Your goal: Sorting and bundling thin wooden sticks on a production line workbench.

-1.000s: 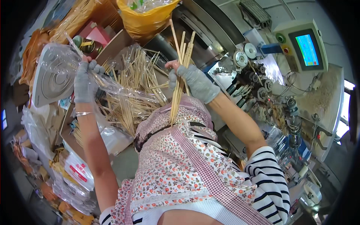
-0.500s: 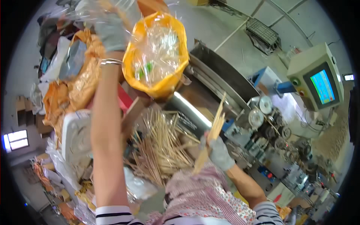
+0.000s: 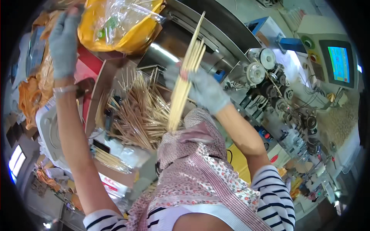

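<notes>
My right hand (image 3: pixel 206 88), in a grey glove with bare fingertips, is closed round a bundle of pale wooden chopsticks (image 3: pixel 181 92). The bundle stands tilted, one stick reaching well above the others. Below and left of it, a heap of loose chopsticks (image 3: pixel 135 107) fills a box. Up at the left, my left hand (image 3: pixel 64 46), gloved the same way, holds nothing I can see, its fingers stretched out. Nearest to it is a yellow bag (image 3: pixel 127 42) lined with clear plastic film, some green showing inside.
A metal trough (image 3: pixel 219 30) runs behind the box. Machinery with round rollers (image 3: pixel 256 73) and a control screen (image 3: pixel 339 63) stands at the right. To the left are orange plastic bags (image 3: pixel 29 100) and a white plastic tub (image 3: pixel 50 127). Packed chopsticks (image 3: pixel 111 161) lie near my left forearm.
My view has shifted, and the yellow bag appears farther up and left. My left hand has come away from the clear plastic over the bag. The chopstick bundle in my right hand is raised.
</notes>
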The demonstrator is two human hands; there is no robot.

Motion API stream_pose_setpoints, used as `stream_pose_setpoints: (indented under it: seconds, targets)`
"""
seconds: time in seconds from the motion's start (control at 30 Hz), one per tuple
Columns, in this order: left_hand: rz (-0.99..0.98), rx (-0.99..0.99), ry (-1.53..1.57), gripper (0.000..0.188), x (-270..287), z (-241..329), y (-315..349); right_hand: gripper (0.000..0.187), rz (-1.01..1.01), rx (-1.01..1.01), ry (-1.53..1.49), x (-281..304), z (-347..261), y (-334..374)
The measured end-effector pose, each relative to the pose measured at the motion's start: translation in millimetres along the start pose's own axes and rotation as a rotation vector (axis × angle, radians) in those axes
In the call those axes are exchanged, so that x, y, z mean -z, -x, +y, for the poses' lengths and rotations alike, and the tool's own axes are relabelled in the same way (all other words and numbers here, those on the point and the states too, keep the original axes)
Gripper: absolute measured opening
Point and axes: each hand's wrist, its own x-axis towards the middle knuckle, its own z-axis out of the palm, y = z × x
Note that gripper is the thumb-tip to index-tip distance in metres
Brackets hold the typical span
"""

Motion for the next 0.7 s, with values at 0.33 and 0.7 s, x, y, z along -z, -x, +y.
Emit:
stream_pose_setpoints:
  seconds: [0.33, 0.7]
  targets:
    - [0.185, 0.948, 1.506, 0.07, 3.0, 11.9, 257.1, 0.032, -0.18, 0.095, 0.209, -107.7, 31.5, -24.6]
    - [0.514, 0.513, 1.498, 0.075, 34.4, 47.5, 302.6, 0.033, -0.294, -0.128, 0.332, -120.8, 121.6, 28.0]
